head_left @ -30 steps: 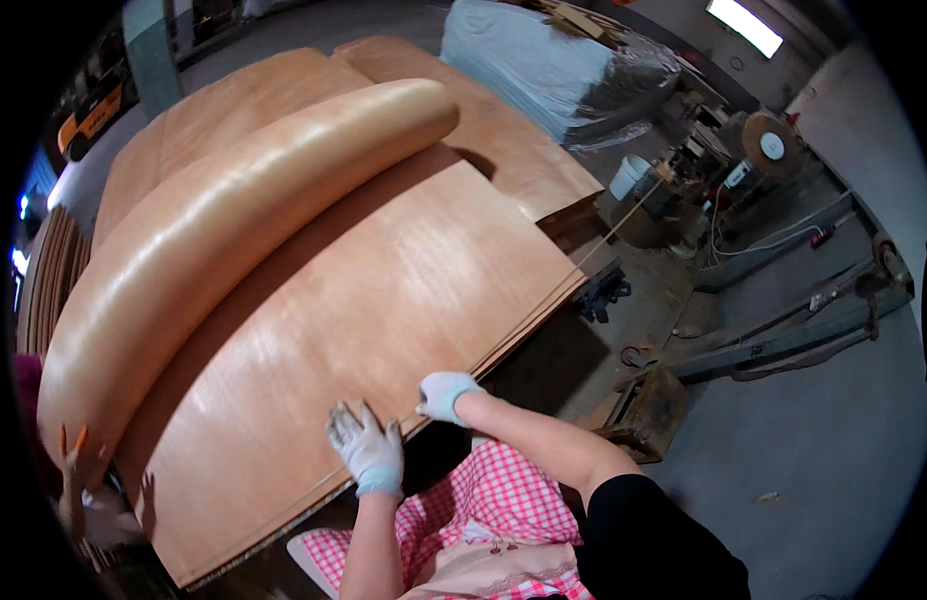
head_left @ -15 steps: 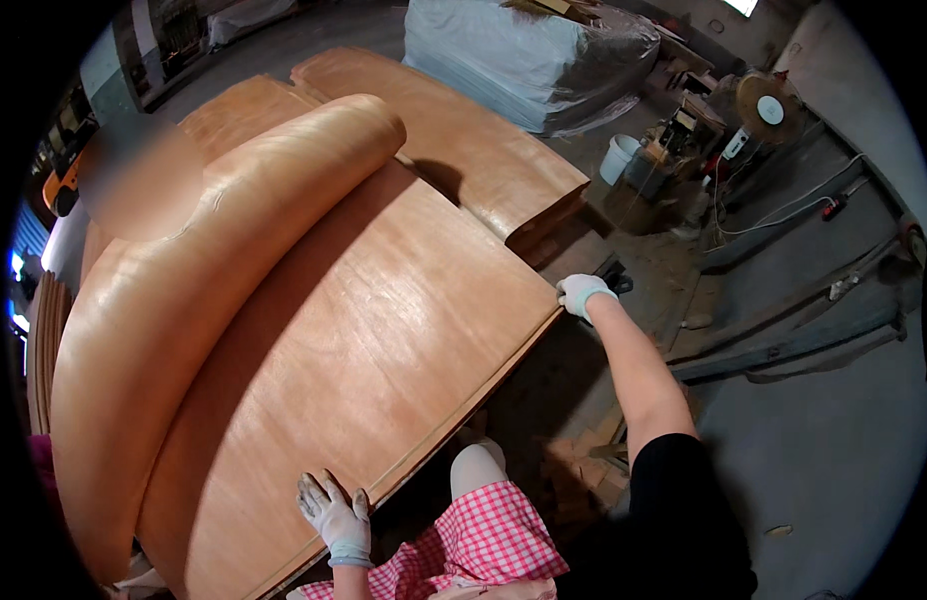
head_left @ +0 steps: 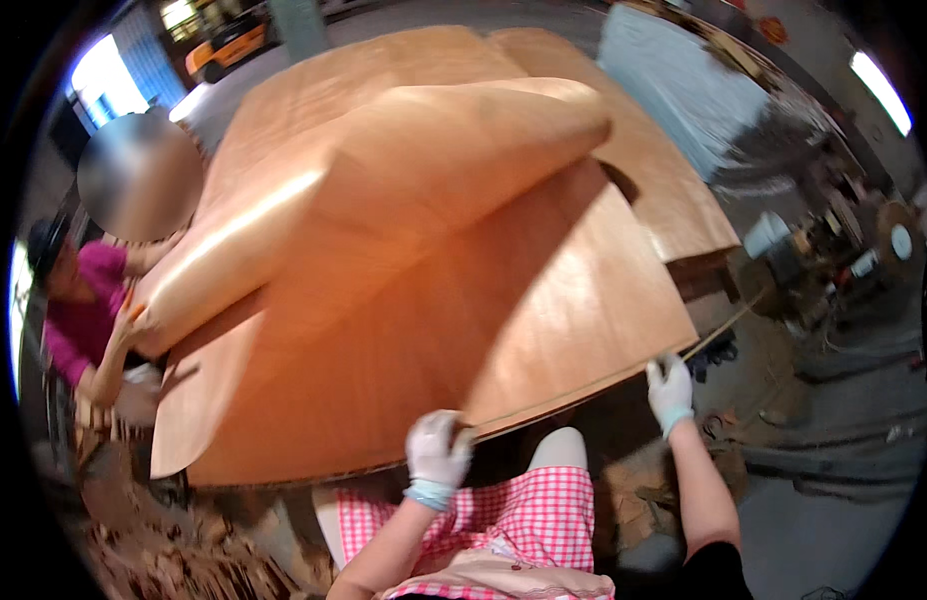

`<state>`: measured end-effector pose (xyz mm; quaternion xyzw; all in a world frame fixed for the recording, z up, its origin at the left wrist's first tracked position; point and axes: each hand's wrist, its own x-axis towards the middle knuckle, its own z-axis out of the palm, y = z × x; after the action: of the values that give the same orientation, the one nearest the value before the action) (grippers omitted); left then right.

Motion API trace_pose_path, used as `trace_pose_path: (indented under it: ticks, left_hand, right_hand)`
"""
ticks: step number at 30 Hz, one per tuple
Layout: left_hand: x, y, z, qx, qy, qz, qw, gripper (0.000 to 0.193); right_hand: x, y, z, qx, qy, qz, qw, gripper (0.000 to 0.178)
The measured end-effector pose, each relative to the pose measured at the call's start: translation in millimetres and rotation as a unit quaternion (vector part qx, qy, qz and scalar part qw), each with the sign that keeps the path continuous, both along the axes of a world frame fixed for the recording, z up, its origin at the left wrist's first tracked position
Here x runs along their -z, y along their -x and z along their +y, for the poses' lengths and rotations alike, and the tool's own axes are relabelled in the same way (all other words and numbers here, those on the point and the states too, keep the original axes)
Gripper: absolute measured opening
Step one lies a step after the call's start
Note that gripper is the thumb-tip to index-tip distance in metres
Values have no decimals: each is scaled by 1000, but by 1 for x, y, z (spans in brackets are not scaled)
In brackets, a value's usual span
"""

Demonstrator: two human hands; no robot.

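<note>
Apparently only about halfway in the spreading out of 1 large, thin wood sheet [head_left: 413, 190]. Lying over the flat stack [head_left: 603, 310], and bent there in a wide raised fold, from the left end toward the far right corner. Already down at the near left side, in all likelihood: 1 broad flap [head_left: 343, 400], with lower border close to the gloved left hand [head_left: 439, 455]. Not yet flat: the bulge in the middle and the roll [head_left: 233, 230] at the left. Probably remaining, therefore: flattening of these parts and alignment of the borders with the stack below.

Left hand at the near edge, with fingers curled inward and nearly closed; impossible to tell whether gripping the flap or only touching. Right hand [head_left: 667, 375], also gloved, at the near right corner, with fingers bent and slightly apart, at the edge; impossible to tell any firm hold. Just beside, pointing outward from this corner, 1 thin strip [head_left: 723, 326]. At the left end, 1 co-worker [head_left: 98, 300] in a purple top, with hands at the roll.
</note>
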<state>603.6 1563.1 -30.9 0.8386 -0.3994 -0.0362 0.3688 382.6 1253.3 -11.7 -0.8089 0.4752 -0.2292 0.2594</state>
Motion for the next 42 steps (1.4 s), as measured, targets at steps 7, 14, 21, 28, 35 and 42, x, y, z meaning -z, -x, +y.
trace_pose_path:
  ticks: [7, 14, 21, 28, 35, 42]
  left_hand:
    - [-54, 37, 20, 121, 189, 93, 970, 32]
    - [-43, 21, 107, -48, 287, 329, 898, 9]
    - [16, -98, 244, -383, 413, 384, 732, 9]
    - [37, -227, 474, -605, 155, 59, 779, 9]
    - [52, -270, 515, -581, -92, 96, 803, 30]
    - [74, -270, 531, -520, 90, 191, 828, 20]
  right_hand:
    - [-60, -75, 206, -334, -173, -195, 906, 20]
    - [-67, -127, 292, -382, -361, -164, 835, 32]
    - [-38, -143, 200, -401, -139, 123, 897, 23]
    - [-19, -113, 101, -311, -133, 184, 923, 12]
    - [-8, -114, 92, -259, -28, 331, 907, 36]
    - [-8, -143, 103, -235, -87, 431, 867, 53]
